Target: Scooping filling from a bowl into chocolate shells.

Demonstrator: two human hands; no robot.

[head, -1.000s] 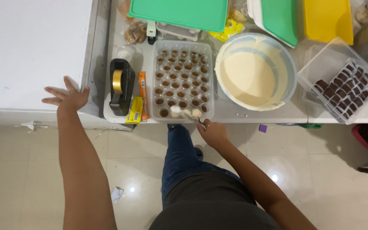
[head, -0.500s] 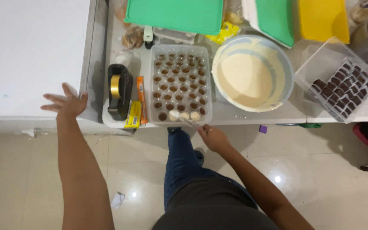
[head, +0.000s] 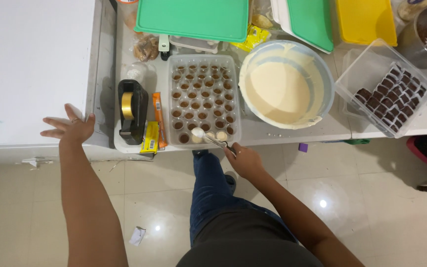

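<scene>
My right hand (head: 244, 160) grips a metal spoon (head: 208, 138) loaded with pale cream, its bowl over the near row of a clear mould tray (head: 202, 101). The tray holds many small cavities with brown filling; a few in the near row are topped with cream. A large bowl of pale cream batter (head: 285, 85) stands just right of the tray. My left hand (head: 72, 128) rests with fingers spread on the corner of a white cabinet top (head: 30, 69), holding nothing.
A black tape dispenser (head: 132, 111) and yellow and orange wrappers (head: 153, 131) lie left of the tray. Green lids (head: 193, 19), a yellow lid (head: 365, 20) and a clear box of dark chocolates (head: 386, 94) sit behind and to the right. Tiled floor lies below.
My right hand has brought the cream-filled spoon left along the tray's near row. The view has shifted slightly; my left hand stays on the cabinet.
</scene>
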